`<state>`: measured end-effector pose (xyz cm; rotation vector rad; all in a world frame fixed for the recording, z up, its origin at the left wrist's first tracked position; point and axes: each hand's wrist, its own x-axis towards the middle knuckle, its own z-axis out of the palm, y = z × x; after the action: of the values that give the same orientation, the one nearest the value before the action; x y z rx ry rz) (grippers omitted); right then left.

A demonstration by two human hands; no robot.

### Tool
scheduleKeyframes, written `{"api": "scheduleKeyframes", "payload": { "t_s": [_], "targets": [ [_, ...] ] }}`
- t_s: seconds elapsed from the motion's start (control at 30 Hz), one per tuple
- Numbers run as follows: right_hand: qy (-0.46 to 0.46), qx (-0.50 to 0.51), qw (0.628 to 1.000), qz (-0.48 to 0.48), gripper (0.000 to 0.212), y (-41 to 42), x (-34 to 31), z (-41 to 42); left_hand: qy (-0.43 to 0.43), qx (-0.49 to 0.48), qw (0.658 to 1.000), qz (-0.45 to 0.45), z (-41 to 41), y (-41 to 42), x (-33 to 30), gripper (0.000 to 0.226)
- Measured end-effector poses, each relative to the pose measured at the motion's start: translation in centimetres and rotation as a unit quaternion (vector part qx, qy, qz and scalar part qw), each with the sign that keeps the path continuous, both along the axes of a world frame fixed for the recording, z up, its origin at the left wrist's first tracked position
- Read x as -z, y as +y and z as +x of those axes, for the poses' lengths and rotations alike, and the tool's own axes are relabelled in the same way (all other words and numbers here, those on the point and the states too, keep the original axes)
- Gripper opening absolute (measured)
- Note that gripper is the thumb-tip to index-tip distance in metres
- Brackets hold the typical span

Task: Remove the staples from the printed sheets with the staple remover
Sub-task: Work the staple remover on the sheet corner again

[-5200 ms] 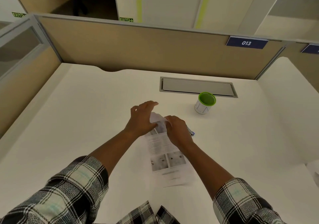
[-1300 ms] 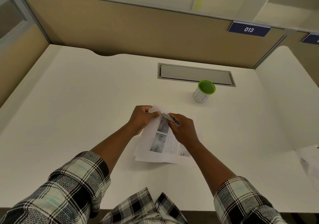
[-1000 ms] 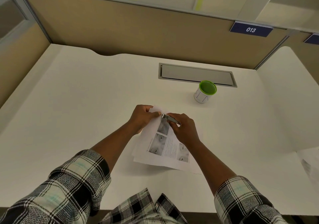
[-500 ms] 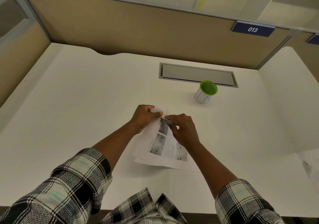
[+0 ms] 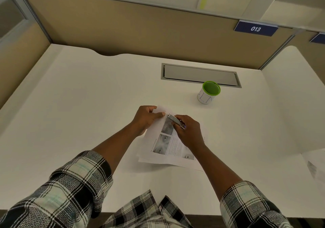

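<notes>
The printed sheets [image 5: 165,147], white pages with grey pictures and text, lie on the white desk in front of me. My left hand [image 5: 146,118] pinches their far corner between thumb and curled fingers, lifting it a little. My right hand [image 5: 189,131] grips a small metal staple remover [image 5: 175,119], whose tip points at that held corner, right beside my left thumb. The staple itself is too small to make out.
A white cup with a green rim [image 5: 208,92] stands to the far right of my hands, just before a grey cable hatch [image 5: 200,74] set in the desk [image 5: 79,104]. Another sheet [image 5: 316,166] lies at the right edge. Beige partition walls enclose the desk.
The sheets were turned from lengthwise to slanting left. Over the last second the staple remover's tip closed on the held corner, then drew back slightly to the right.
</notes>
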<state>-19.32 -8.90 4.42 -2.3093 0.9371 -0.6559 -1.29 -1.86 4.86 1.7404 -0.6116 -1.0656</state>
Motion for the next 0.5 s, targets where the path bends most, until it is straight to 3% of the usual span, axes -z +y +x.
{"api": "scheduleKeyframes", "payload": {
  "t_s": [0.27,0.5],
  "targets": [
    [-0.019,-0.015,1.000,-0.008,0.022,0.03,-0.08,-0.01,-0.001,0.002,1.000,-0.012,-0.09,0.11,-0.28,0.048],
    [-0.022,-0.015,1.000,-0.012,0.020,0.15,-0.13,0.13,-0.002,0.008,1.000,-0.016,-0.47,0.29,-0.54,0.027]
  ]
}}
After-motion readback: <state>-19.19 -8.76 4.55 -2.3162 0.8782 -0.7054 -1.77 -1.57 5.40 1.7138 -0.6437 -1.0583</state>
